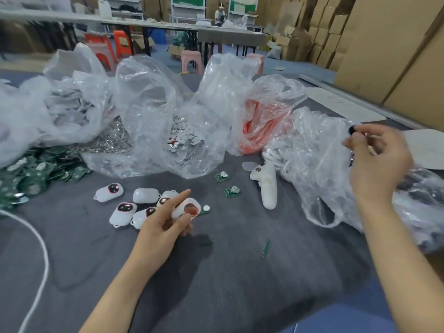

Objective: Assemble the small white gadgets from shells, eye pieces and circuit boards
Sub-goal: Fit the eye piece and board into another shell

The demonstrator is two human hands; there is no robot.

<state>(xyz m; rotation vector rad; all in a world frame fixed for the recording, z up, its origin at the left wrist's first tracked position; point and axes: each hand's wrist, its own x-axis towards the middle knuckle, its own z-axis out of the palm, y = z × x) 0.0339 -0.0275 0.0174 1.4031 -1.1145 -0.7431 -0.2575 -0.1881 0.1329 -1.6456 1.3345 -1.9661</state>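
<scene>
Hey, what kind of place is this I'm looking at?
Most likely a small assembly workshop inside a warehouse: stacked cardboard boxes fill the right side, long worktables with plastic stools stand behind, and open bags of loose parts crowd the grey table.

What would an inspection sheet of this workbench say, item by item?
Surface: dark grey table, cloth-like.
Job's things: white shell with empty eye hole; dark eye piece; several white gadgets; two loose circuit boards; green board pile.
Clutter: clear plastic bags of parts; white controller.
Hands: left hand grips the shell; right hand pinches the eye piece.
Cables: white cable at left.
Surroundings: cardboard boxes, plastic stools.
</scene>
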